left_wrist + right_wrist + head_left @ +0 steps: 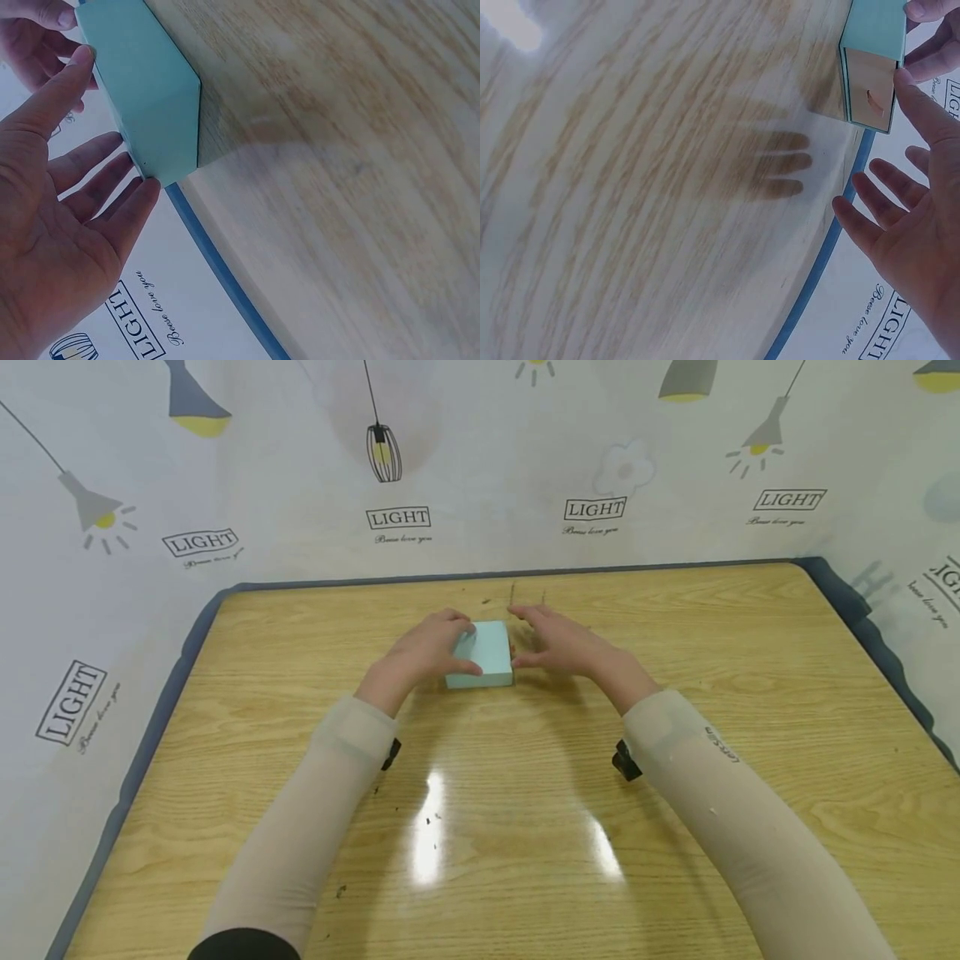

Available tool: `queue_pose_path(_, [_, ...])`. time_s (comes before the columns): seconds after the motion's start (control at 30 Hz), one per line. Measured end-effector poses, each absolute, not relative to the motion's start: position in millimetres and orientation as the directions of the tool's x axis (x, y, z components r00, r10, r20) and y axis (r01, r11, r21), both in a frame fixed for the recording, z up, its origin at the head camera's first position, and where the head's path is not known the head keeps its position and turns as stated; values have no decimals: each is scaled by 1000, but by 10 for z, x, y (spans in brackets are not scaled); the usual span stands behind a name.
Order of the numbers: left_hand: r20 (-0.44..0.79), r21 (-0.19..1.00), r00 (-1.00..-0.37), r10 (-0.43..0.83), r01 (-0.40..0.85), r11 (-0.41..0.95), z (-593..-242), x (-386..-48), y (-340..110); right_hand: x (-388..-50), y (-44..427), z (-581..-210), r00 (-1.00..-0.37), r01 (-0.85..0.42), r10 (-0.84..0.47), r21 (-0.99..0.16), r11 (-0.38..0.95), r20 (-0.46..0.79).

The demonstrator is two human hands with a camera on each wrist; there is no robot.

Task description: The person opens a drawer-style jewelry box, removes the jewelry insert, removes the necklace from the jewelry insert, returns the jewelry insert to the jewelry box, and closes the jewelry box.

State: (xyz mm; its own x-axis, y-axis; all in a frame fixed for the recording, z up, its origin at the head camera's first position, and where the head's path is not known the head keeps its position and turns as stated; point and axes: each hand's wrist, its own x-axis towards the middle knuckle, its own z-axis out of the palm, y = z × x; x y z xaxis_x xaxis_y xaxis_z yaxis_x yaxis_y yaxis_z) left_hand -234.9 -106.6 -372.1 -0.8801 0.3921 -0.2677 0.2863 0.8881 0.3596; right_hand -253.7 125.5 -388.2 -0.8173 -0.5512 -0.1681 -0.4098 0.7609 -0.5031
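Note:
A small mint-green drawer box (486, 647) lies flat on the wooden table. My left hand (426, 649) holds it from the left, the thumb at the near edge and the fingers toward the far edge. In the left wrist view that hand's thumb and fingertips meet the box (146, 86). On the right side my right hand (562, 643) is spread, its thumb tip close to the box; I cannot tell whether it touches. The right wrist view shows the box's pale drawer front (868, 86) with a small reddish-orange pull tab (874, 103).
The wood-grain table (495, 827) reaches forward to a dark blue edge (330, 583) along a white wall covering (495, 460) printed with lamps and lettering. Small dark marks (429, 820) and glare spots lie on the tabletop.

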Motion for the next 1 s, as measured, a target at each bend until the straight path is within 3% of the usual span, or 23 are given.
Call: queue_pose_path(1.0, [-265,344,-881,391,293,892,-3736,-2328,-1053,-2498,1249,-3889,-811,-404,-565,-552,730,-154])
